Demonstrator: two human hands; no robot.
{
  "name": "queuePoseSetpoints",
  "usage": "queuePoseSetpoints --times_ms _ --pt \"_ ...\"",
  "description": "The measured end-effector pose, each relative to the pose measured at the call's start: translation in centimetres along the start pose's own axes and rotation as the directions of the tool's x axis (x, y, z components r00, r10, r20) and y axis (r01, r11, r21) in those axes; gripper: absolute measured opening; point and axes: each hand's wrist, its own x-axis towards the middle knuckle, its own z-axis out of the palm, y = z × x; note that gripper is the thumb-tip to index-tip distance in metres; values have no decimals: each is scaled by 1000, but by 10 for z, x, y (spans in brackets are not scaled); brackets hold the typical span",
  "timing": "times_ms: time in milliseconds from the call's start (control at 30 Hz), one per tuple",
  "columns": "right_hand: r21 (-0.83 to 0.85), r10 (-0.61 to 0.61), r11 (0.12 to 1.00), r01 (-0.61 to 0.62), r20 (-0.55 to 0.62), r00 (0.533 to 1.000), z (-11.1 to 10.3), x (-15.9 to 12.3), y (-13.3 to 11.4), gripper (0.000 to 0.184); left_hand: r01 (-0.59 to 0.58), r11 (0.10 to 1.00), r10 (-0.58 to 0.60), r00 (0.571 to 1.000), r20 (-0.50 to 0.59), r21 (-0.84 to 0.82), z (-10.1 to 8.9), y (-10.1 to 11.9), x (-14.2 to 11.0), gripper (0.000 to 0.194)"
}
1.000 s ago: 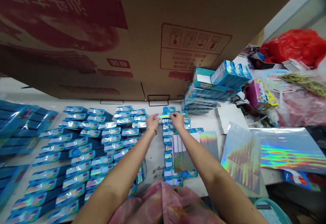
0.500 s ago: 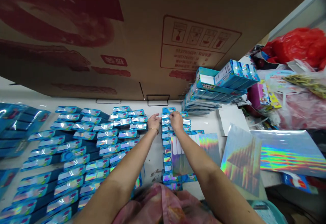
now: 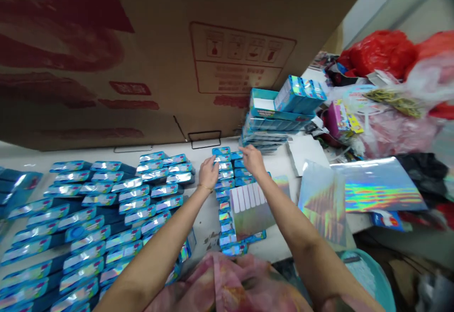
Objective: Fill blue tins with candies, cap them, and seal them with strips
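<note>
My left hand (image 3: 208, 172) rests by the left edge of a column of small blue boxes (image 3: 226, 175), fingers stretched toward the upper ones and nothing visible in them. Over the right side of that column hovers my right hand (image 3: 253, 160), its index finger out to the left and no object showing in it. Shiny strip labels lie across the box ends. Below the right hand, a sticker sheet (image 3: 248, 198) with a row of pale strips partly covers the boxes; my right forearm hides part of it.
Many more blue boxes (image 3: 133, 194) stand in rows at left. A large cardboard carton (image 3: 159, 66) walls off the back. Stacked display trays (image 3: 269, 125), holographic sheets (image 3: 383, 184), plastic bags (image 3: 381, 54) and a teal basin (image 3: 385, 279) are on the right.
A shiny strip held between both hands was laid onto an upper box of the column. The right hand then lifted off to the right. The view has turned toward the right.
</note>
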Motion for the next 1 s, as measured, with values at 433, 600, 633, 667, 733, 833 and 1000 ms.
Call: queuePoseSetpoints --times_ms 433,600,633,667,733,833,1000 --pt "17 -26 1000 25 42 999 -16 -128 100 24 -178 970 55 826 562 167 82 51 -49 7" --pt "123 -58 991 54 27 998 -17 -131 83 17 -187 982 129 778 614 30 41 46 -46 7" --pt "169 -79 983 72 36 996 -18 -127 76 14 -219 974 140 768 625 52 32 46 -44 7" --pt "214 -98 973 85 50 994 -18 -122 67 13 -269 956 139 764 630 114 23 47 -43 8" --pt "284 -123 954 94 86 989 -13 -110 48 14 -387 873 126 769 627 298 8 48 -42 9" --pt "309 -134 946 94 109 985 2 -98 22 13 -460 739 81 787 612 493 -3 48 -46 11" --pt "193 -210 961 200 35 977 28 -100 2 13 -349 742 -63 814 577 573 -7 33 -57 22"
